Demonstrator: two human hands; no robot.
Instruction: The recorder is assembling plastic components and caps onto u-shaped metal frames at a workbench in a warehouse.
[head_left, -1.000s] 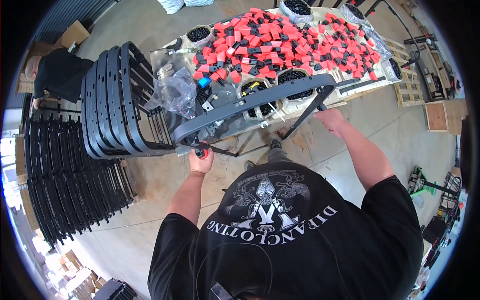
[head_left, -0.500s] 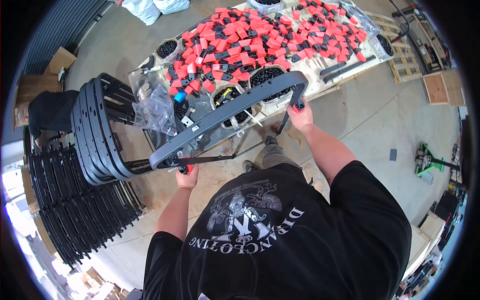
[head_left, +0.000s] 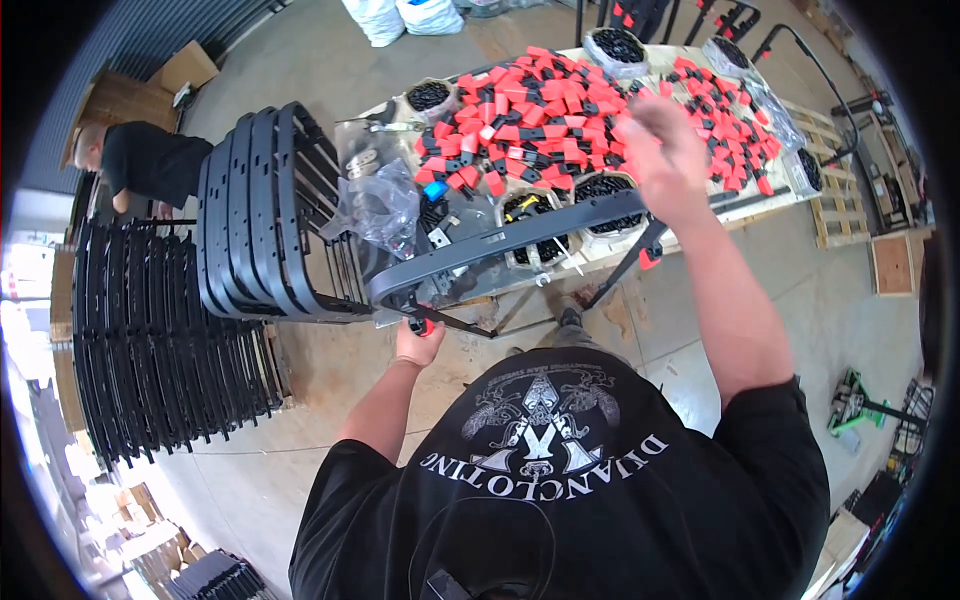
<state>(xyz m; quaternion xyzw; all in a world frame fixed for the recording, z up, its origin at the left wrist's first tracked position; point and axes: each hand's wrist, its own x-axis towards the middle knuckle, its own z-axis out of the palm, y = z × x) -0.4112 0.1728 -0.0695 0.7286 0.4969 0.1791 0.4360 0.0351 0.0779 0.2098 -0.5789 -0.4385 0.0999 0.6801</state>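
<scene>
Red piece (head_left: 428,327), partly hidden, is gripped by the left hand (head_left: 420,346); the right hand (head_left: 668,165) blurs, hold unclear.

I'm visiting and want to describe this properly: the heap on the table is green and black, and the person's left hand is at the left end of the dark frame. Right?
Not quite: the head view shows the heap on the table is red and black. The left hand is indeed at the left end of the dark frame.

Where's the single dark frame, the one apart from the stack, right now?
Head view, centre: the single dark frame is at the near edge of the worktable, right of the stacked frames, with the left hand at its left end.
</scene>
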